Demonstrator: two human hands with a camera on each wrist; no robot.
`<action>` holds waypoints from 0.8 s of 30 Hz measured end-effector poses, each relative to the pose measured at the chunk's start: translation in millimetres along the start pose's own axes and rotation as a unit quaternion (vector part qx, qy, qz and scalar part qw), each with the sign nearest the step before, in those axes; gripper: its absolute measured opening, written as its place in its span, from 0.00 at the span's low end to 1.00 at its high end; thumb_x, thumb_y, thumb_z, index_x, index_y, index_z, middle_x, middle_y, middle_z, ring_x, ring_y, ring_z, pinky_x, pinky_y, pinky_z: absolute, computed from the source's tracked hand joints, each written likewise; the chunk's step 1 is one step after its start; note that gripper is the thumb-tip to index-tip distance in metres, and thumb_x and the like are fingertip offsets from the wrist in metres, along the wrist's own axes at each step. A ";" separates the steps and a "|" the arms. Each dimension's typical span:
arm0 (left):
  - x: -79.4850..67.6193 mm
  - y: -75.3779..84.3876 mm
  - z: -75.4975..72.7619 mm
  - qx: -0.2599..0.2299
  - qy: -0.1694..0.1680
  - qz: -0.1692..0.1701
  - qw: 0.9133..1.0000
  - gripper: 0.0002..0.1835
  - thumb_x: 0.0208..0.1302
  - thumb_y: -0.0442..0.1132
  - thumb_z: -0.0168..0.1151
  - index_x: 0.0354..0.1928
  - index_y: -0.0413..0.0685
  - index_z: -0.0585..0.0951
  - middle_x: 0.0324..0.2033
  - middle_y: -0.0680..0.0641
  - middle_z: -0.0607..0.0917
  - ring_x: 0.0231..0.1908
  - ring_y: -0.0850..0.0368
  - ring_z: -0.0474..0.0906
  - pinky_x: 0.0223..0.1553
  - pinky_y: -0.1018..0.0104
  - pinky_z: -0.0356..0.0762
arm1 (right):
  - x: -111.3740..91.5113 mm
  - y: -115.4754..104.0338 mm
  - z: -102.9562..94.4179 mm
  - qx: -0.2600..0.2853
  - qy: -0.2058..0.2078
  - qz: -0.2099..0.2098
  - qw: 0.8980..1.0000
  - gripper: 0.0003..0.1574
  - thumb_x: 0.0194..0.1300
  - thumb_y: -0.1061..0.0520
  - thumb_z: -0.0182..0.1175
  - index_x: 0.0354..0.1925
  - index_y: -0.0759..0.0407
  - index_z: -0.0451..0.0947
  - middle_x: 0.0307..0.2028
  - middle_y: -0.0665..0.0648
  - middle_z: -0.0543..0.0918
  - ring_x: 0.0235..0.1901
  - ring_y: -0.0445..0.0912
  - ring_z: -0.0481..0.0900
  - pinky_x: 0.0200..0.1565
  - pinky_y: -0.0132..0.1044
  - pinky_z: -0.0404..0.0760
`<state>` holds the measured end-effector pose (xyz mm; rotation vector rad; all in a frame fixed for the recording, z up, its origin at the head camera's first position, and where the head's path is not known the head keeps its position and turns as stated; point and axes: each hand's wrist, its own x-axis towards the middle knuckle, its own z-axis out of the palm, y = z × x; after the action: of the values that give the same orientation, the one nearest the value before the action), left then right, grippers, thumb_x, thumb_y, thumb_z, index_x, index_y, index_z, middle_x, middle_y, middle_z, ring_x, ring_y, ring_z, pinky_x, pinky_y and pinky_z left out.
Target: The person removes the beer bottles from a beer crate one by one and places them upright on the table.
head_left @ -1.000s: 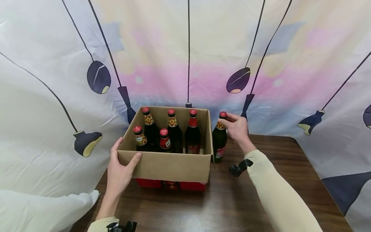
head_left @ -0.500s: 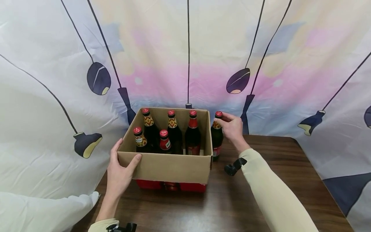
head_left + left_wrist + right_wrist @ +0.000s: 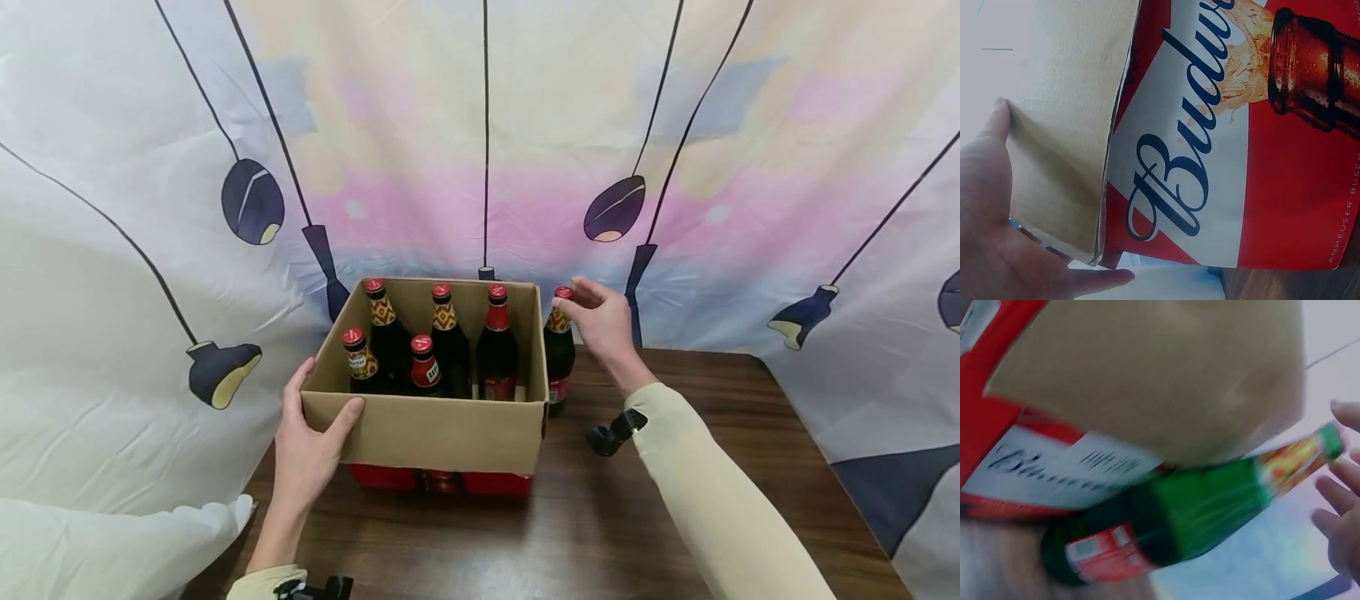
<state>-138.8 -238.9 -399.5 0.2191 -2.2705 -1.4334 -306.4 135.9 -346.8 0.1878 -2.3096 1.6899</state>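
A cardboard box (image 3: 435, 433) with raised brown flaps and a red printed body holds several dark beer bottles with red caps. Astride its near left corner, my left hand (image 3: 311, 442) rests against the outside of the flaps, thumb along the front one and fingers along the left side. The left wrist view shows those fingers straight against the brown flap (image 3: 1066, 125). A green beer bottle (image 3: 1166, 519) stands upright just outside the box's right side. My right hand (image 3: 603, 321) is at that bottle's neck, its fingers spread loosely around the cap and not gripping it.
The box stands on a dark wooden table (image 3: 720, 433). A patterned curtain (image 3: 420, 133) hangs close behind the box. White cloth (image 3: 112, 542) bunches at the table's left edge. The right wrist view is blurred.
The green bottle has moved left, closer to the box's right side. My right hand moved with it, then loosened its fingers from the neck. My left hand has stayed at the box corner.
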 end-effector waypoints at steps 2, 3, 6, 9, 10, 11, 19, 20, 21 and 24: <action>0.1 -0.7 0.2 -0.002 0.000 0.001 1.000 0.49 0.68 0.47 0.72 0.84 0.68 0.55 0.80 0.42 0.62 0.71 0.41 0.65 0.60 0.41 0.67 | -3.3 -13.6 -2.4 0.009 0.007 -0.019 1.000 0.35 0.70 0.50 0.72 0.70 0.59 0.78 0.66 0.62 0.83 0.67 0.53 0.81 0.69 0.48 0.76; 0.0 -0.9 0.3 -0.003 0.001 0.001 1.000 0.49 0.68 0.46 0.72 0.84 0.68 0.55 0.79 0.42 0.62 0.70 0.41 0.65 0.59 0.41 0.67 | -5.2 -21.8 -2.2 0.018 0.010 -0.028 0.999 0.35 0.70 0.51 0.72 0.70 0.59 0.78 0.66 0.62 0.83 0.67 0.52 0.80 0.69 0.48 0.76; -0.8 -1.1 0.6 -0.003 0.001 0.000 1.000 0.49 0.68 0.47 0.72 0.84 0.69 0.54 0.79 0.42 0.63 0.70 0.41 0.65 0.58 0.42 0.67 | -13.1 -48.7 5.5 0.050 0.002 -0.046 0.998 0.32 0.68 0.55 0.73 0.67 0.62 0.80 0.63 0.63 0.85 0.65 0.54 0.82 0.67 0.46 0.79; -1.3 -1.4 0.8 -0.001 0.003 -0.001 1.000 0.48 0.69 0.47 0.72 0.84 0.69 0.55 0.79 0.43 0.63 0.70 0.42 0.66 0.58 0.44 0.67 | -23.6 -70.0 21.6 0.081 -0.033 -0.035 0.996 0.29 0.65 0.58 0.74 0.62 0.64 0.83 0.59 0.66 0.86 0.61 0.55 0.85 0.62 0.44 0.82; -1.2 -1.6 0.6 -0.001 0.003 -0.002 1.000 0.48 0.69 0.47 0.72 0.84 0.68 0.55 0.79 0.43 0.64 0.69 0.42 0.66 0.58 0.45 0.67 | -27.7 -74.0 28.6 0.083 -0.049 -0.028 0.995 0.28 0.64 0.58 0.75 0.61 0.64 0.84 0.58 0.66 0.87 0.59 0.55 0.86 0.61 0.43 0.83; -1.2 -1.8 0.3 0.000 0.003 -0.003 1.000 0.48 0.69 0.48 0.72 0.84 0.68 0.55 0.79 0.43 0.64 0.69 0.43 0.66 0.58 0.46 0.67 | -32.4 -77.1 35.2 0.081 -0.066 -0.018 0.994 0.28 0.64 0.58 0.75 0.61 0.63 0.84 0.58 0.65 0.87 0.59 0.54 0.86 0.60 0.43 0.83; 0.3 -1.5 -1.1 -0.006 -0.003 -0.005 1.000 0.49 0.69 0.47 0.71 0.84 0.70 0.53 0.78 0.41 0.63 0.70 0.41 0.65 0.59 0.42 0.67 | -61.7 -86.9 75.5 0.000 -0.198 0.033 0.980 0.27 0.67 0.55 0.74 0.62 0.57 0.84 0.60 0.58 0.87 0.61 0.52 0.85 0.63 0.49 0.82; 0.3 -1.5 -0.9 -0.007 -0.003 -0.006 1.000 0.49 0.69 0.47 0.71 0.84 0.70 0.53 0.78 0.41 0.63 0.70 0.41 0.65 0.59 0.42 0.67 | -62.7 -88.1 79.0 -0.006 -0.206 0.035 0.978 0.27 0.67 0.55 0.74 0.62 0.57 0.84 0.60 0.59 0.87 0.61 0.52 0.84 0.63 0.50 0.82; 0.4 -1.5 -0.6 -0.008 -0.003 -0.006 1.000 0.49 0.69 0.47 0.71 0.85 0.70 0.53 0.79 0.41 0.63 0.70 0.41 0.64 0.59 0.42 0.67 | -63.2 -89.5 82.4 -0.010 -0.213 0.038 0.976 0.27 0.66 0.55 0.74 0.62 0.57 0.85 0.60 0.59 0.87 0.61 0.52 0.84 0.63 0.50 0.82; -0.2 -0.6 0.2 -0.013 -0.003 -0.007 1.000 0.49 0.69 0.48 0.71 0.85 0.68 0.53 0.79 0.41 0.62 0.70 0.41 0.64 0.60 0.40 0.67 | -63.4 -92.6 91.8 -0.015 -0.229 0.051 0.972 0.28 0.66 0.55 0.74 0.63 0.57 0.84 0.60 0.59 0.87 0.61 0.53 0.84 0.63 0.51 0.81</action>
<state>-138.8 -238.9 -400.1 0.2237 -2.2579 -1.4725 -234.6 16.5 -306.7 0.5096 -2.7090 1.8136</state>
